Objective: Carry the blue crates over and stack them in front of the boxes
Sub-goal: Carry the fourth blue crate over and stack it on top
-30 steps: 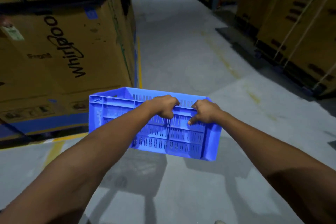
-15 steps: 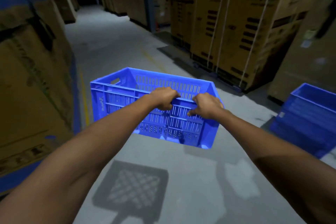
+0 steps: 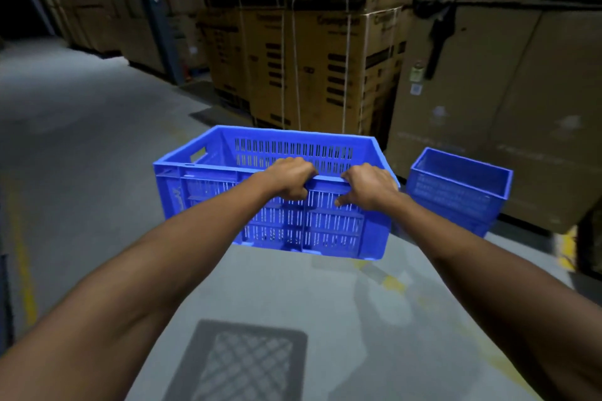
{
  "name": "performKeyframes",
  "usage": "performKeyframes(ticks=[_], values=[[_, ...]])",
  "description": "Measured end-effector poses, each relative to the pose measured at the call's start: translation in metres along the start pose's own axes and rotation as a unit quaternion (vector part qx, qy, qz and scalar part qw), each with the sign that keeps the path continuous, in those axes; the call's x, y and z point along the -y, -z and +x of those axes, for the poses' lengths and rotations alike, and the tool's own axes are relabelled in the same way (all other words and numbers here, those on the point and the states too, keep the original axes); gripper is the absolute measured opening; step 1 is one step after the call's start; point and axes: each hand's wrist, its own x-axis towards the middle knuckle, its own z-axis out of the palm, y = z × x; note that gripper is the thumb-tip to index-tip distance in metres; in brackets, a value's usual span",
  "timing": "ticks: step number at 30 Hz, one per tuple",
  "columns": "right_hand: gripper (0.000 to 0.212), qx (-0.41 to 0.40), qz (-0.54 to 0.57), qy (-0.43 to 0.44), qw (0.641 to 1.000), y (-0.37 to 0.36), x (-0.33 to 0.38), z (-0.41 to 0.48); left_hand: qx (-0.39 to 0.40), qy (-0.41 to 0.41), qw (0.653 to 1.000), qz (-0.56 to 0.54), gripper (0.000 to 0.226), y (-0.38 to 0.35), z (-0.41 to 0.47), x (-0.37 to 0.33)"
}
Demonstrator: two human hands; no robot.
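I hold an empty blue slotted crate [image 3: 208, 192] out in front of me, above the grey floor. My left hand [image 3: 288, 177] and my right hand [image 3: 366, 185] both grip its near long rim, close together near the middle. A stack of blue crates [image 3: 456, 189] stands on the floor to the right, directly in front of a large brown cardboard box [image 3: 508, 81]. The carried crate hangs to the left of that stack and apart from it.
Tall strapped cardboard boxes [image 3: 312, 52] on pallets rise straight ahead. More boxes [image 3: 107, 23] line the far left of the aisle beside a blue steel post [image 3: 156, 13]. The concrete floor [image 3: 81, 146] stretches away to the left, with yellow line marks [image 3: 24, 273] at the left edge.
The view has swung to the right: the box wall on the left is gone, and the strapped boxes and the crate stack are now nearer and more central. Both hands keep the same grip.
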Motion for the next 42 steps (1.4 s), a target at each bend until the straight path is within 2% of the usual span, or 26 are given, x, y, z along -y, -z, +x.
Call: performKeyframes(ticks=[10, 21, 25, 28, 32, 36, 39, 42], values=[[0.05, -0.002, -0.018, -0.069, 0.997, 0.004, -0.079, 0.089, -0.004, -0.086, 0.996, -0.033, 0.009, -0.008, 0.152, 0.031], [0.05, -0.042, -0.003, -0.172, 0.984, 0.003, -0.161, 0.226, -0.063, -0.178, 0.982, 0.013, 0.026, 0.007, 0.33, 0.08], [0.052, -0.025, 0.011, -0.214, 0.976, 0.001, -0.205, 0.261, -0.063, -0.2, 0.978, 0.023, 0.021, 0.005, 0.392, 0.075], [0.051, 0.016, 0.018, -0.233, 0.972, -0.006, -0.25, 0.285, -0.059, -0.214, 0.975, 0.026, 0.027, -0.004, 0.443, 0.061], [0.053, 0.029, 0.039, -0.225, 0.973, -0.022, -0.319, 0.319, -0.043, -0.218, 0.975, 0.03, 0.04, -0.021, 0.519, 0.044], [0.053, 0.011, 0.028, -0.207, 0.978, -0.03, -0.389, 0.353, -0.017, -0.205, 0.978, 0.027, 0.03, -0.033, 0.598, 0.023], [0.052, -0.003, 0.008, -0.202, 0.979, -0.024, -0.439, 0.38, -0.033, -0.189, 0.981, 0.026, 0.023, -0.032, 0.653, 0.007], [0.05, -0.017, -0.009, -0.203, 0.979, -0.022, -0.483, 0.408, -0.06, -0.169, 0.983, 0.034, 0.036, -0.033, 0.7, -0.004]])
